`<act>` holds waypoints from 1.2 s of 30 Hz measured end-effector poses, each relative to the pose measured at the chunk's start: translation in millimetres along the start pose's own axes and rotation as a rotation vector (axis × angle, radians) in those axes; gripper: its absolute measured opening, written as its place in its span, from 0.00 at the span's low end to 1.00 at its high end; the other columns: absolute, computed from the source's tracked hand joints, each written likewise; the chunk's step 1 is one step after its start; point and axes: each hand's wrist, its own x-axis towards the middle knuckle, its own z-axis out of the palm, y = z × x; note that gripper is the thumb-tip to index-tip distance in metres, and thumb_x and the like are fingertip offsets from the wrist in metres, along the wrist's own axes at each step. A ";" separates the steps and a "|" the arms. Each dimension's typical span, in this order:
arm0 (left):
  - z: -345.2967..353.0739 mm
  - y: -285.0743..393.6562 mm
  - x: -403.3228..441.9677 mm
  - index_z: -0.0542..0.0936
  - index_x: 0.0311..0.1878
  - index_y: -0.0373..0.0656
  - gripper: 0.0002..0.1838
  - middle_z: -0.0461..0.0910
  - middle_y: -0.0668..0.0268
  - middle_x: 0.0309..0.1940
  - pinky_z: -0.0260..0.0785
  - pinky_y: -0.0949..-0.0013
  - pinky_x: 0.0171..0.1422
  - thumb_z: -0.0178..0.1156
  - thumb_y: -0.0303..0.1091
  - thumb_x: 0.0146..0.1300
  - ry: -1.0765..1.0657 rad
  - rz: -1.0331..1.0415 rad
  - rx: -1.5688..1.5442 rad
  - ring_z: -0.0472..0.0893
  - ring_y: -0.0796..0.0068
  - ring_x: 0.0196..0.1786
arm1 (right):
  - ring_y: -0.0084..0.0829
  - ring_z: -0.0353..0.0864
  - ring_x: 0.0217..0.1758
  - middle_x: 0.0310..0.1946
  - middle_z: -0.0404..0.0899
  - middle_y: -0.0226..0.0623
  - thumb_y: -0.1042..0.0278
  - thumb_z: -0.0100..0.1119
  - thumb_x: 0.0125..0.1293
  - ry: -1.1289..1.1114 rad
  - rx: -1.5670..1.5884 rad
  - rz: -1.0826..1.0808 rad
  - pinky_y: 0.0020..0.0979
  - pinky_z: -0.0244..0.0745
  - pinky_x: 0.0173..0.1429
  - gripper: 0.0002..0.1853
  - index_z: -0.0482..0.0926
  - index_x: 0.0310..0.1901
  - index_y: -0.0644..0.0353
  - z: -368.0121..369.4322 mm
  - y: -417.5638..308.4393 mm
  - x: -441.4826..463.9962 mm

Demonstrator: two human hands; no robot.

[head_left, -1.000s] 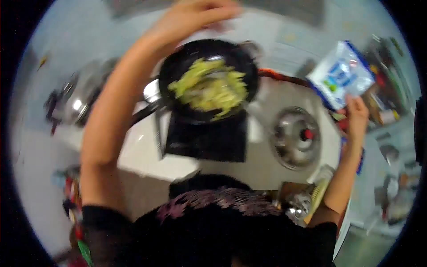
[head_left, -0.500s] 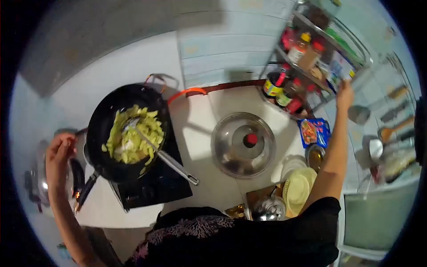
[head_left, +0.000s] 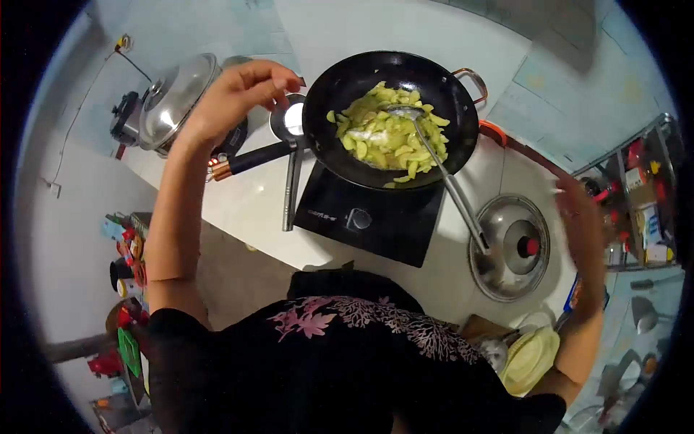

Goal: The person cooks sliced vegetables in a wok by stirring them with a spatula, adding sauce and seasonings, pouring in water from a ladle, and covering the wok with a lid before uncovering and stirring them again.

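Observation:
My left hand (head_left: 249, 90) is raised left of the black wok (head_left: 329, 145), above its handle, with the fingers bent toward the thumb; anything between the fingertips is too small to make out. Inside the wok lie pale green vegetable slices (head_left: 376, 148) with a white patch on them. A metal ladle (head_left: 455, 192) rests in the wok, its handle leaning over the right rim. My right hand (head_left: 577, 206), smeared by motion, is between the glass lid (head_left: 499, 217) and the rack, and its fingers cannot be made out.
Beneath the wok is a black cooktop (head_left: 369, 224). A spice rack (head_left: 614, 170) with bottles and packets stands at the right. Left of the wok are a lidded steel pot (head_left: 177, 101) and another metal utensil (head_left: 290, 192). A pale green basin (head_left: 531, 358) sits at the lower right.
The white and blue bag has left my right hand, which has moved back from the rack. My left hand is now beside the wok's left rim. The view has turned left.

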 end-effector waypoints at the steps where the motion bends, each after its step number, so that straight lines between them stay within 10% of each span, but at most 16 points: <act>1: -2.9 -10.8 -2.4 0.80 0.45 0.38 0.12 0.81 0.70 0.39 0.69 0.75 0.46 0.56 0.36 0.67 -0.054 0.069 -0.043 0.75 0.83 0.39 | 0.37 0.77 0.55 0.56 0.75 0.44 0.65 0.57 0.63 -0.136 -0.225 0.022 0.33 0.70 0.58 0.21 0.72 0.57 0.62 26.1 -46.5 -5.5; 6: -16.6 -41.3 -39.7 0.78 0.45 0.36 0.09 0.77 0.64 0.35 0.69 0.73 0.44 0.58 0.30 0.64 -0.058 0.097 0.238 0.74 0.77 0.37 | 0.48 0.75 0.56 0.58 0.70 0.49 0.67 0.60 0.60 -0.429 -0.634 0.062 0.38 0.72 0.57 0.27 0.66 0.60 0.63 113.5 -111.4 0.7; 9: -29.7 -54.4 -62.9 0.78 0.46 0.38 0.11 0.77 0.62 0.37 0.70 0.69 0.44 0.59 0.31 0.62 -0.040 0.101 0.321 0.77 0.71 0.38 | 0.47 0.78 0.49 0.52 0.73 0.48 0.71 0.60 0.58 -0.221 -0.829 -0.112 0.39 0.76 0.49 0.30 0.63 0.62 0.64 117.5 -66.4 1.1; 12: -36.3 -85.7 -76.6 0.77 0.47 0.39 0.12 0.77 0.62 0.39 0.70 0.68 0.44 0.61 0.30 0.60 0.035 0.172 0.348 0.78 0.68 0.40 | 0.43 0.80 0.43 0.42 0.77 0.49 0.73 0.59 0.59 -0.007 -0.463 -0.300 0.37 0.77 0.45 0.27 0.66 0.61 0.61 87.9 -73.2 -6.6; 13: -36.8 -92.8 -80.4 0.77 0.48 0.39 0.13 0.77 0.63 0.40 0.69 0.69 0.43 0.61 0.30 0.60 0.048 0.173 0.371 0.78 0.70 0.41 | 0.31 0.78 0.27 0.30 0.78 0.44 0.71 0.54 0.65 -0.034 -0.266 -0.338 0.30 0.74 0.29 0.20 0.69 0.59 0.58 75.7 -89.1 -6.8; 16: -36.1 -115.8 -86.7 0.77 0.48 0.40 0.14 0.76 0.61 0.41 0.70 0.67 0.43 0.62 0.29 0.58 0.048 0.177 0.462 0.78 0.64 0.42 | 0.21 0.69 0.14 0.25 0.77 0.37 0.67 0.49 0.70 -0.364 0.450 0.427 0.23 0.63 0.17 0.16 0.70 0.57 0.61 40.3 -133.9 -15.1; 25: -33.9 -131.6 -94.1 0.75 0.51 0.43 0.20 0.77 0.57 0.40 0.71 0.60 0.45 0.66 0.34 0.54 0.011 0.101 0.647 0.79 0.54 0.42 | 0.19 0.63 0.11 0.24 0.78 0.38 0.64 0.51 0.68 -0.434 0.564 0.799 0.24 0.57 0.11 0.21 0.66 0.59 0.66 47.0 -168.5 -35.3; 36: -35.0 -145.9 -89.5 0.75 0.53 0.45 0.21 0.79 0.56 0.41 0.70 0.59 0.46 0.65 0.29 0.53 0.003 0.139 0.595 0.79 0.52 0.43 | 0.17 0.60 0.10 0.24 0.78 0.37 0.66 0.49 0.69 -0.529 0.536 0.756 0.23 0.52 0.09 0.15 0.71 0.52 0.64 62.5 -179.3 -15.8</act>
